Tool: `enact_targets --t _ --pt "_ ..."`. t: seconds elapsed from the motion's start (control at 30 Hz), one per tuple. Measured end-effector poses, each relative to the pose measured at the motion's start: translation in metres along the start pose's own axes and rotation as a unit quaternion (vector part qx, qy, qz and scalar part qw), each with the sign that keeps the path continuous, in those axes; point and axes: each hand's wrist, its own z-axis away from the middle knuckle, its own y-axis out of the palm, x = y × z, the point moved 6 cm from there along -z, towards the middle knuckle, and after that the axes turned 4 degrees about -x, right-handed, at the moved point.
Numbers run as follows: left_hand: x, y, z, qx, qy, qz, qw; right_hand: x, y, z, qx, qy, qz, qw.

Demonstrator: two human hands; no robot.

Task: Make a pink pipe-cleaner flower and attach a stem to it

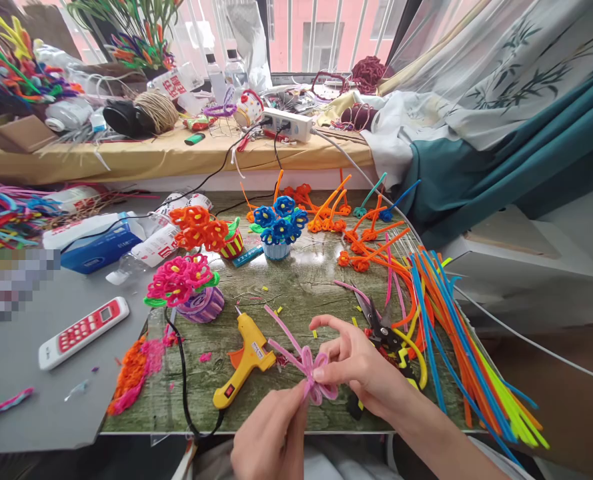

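Step now: It looks like the loops of a fuzzy pink flower [307,360] are being pinched and bent into shape.
Next move calls for: I think a soft, steady pinch in the middle, so the loops do not slip or get squashed.
Left hand [271,430]: nearly closed, its fingertips pinching the low edge of the pink flower.
Right hand [349,357]: half open, thumb pressed on the flower's middle, one finger lifted away from it.
Where the flower is: between the two hands, over the front of the worktop [306,287], just right of the glue gun.
Pink flowers in the hands: one, with two long ends sticking out; some loops are hidden, so I cannot count them.
Glue guns: one, yellow [249,353], lying down.
Little pots with flowers: three, one red and yellow [233,245], one light blue [277,251], one purple [203,305].
Loose blue flowers: one [386,215], at the back.
Loose orange flowers: many, too mixed up to count.
Phones: one, white and red [83,333].
Fuzzy sticks [469,333]: a big bunch on the right, too many to count.
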Motion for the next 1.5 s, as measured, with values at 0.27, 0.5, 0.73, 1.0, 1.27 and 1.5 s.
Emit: enact_targets --t 0.27,0.5,0.73,1.0,1.27,1.5 --pt "0.025 0.011 -0.005 0.108 -0.273 0.126 0.948 0.011 0.002 0.002 0.03 -0.025 0.067 0.997" --pt "0.011 0.001 -0.014 0.062 -0.135 0.056 0.987 0.008 0.001 0.003 0.051 -0.01 0.054 0.997" --pt "0.028 0.005 -0.024 -0.052 -0.372 0.27 0.887 0.017 0.011 0.012 0.102 -0.043 0.065 0.992" --pt "0.026 0.003 -0.026 -0.088 -0.27 0.29 0.914 0.002 0.012 0.013 0.032 -0.056 -0.057 0.996" --pt "0.014 0.002 -0.043 0.092 -0.108 0.305 0.942 0.007 0.015 0.015 0.016 -0.088 -0.055 0.994" --pt "0.004 -0.002 -0.05 0.172 -0.139 0.155 0.963 0.014 0.018 0.018 -0.001 -0.106 -0.02 0.994"
